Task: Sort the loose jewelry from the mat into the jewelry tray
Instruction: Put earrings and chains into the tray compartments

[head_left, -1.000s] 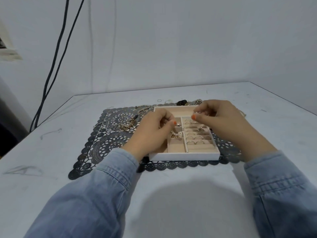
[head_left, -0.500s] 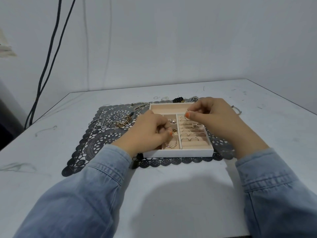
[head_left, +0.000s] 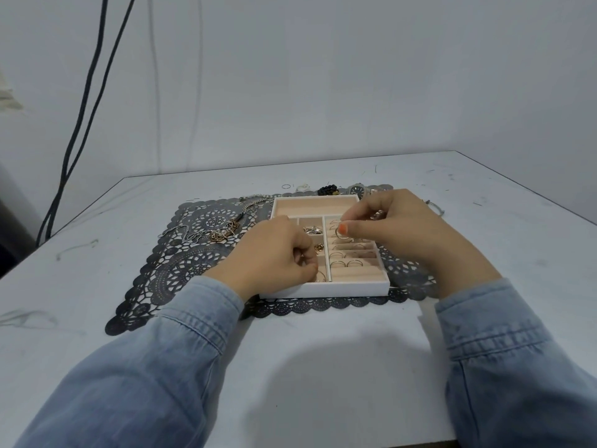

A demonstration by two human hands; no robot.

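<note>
A white jewelry tray (head_left: 326, 288) with a beige lining sits on a dark lace mat (head_left: 181, 263). Several rings stand in its right-hand slots, and small gold pieces lie in its left compartments. My right hand (head_left: 397, 227) hovers over the ring slots and pinches a silver ring (head_left: 340, 232) between thumb and fingers. My left hand (head_left: 274, 253) rests over the tray's left side with its fingers curled; whether it holds anything is hidden. Tangled gold and silver chains (head_left: 223, 234) lie loose on the mat to the left.
A watch (head_left: 357, 190), a black bead bracelet (head_left: 327, 190) and small rings (head_left: 302, 188) lie beyond the tray's far edge on the white table (head_left: 323, 367). Two black cables (head_left: 84, 118) hang down the wall at the left. The table's right edge runs diagonally.
My left hand has drawn back toward the tray's near left corner. My right hand stays over the ring slots, now showing a ring in its pinch.
</note>
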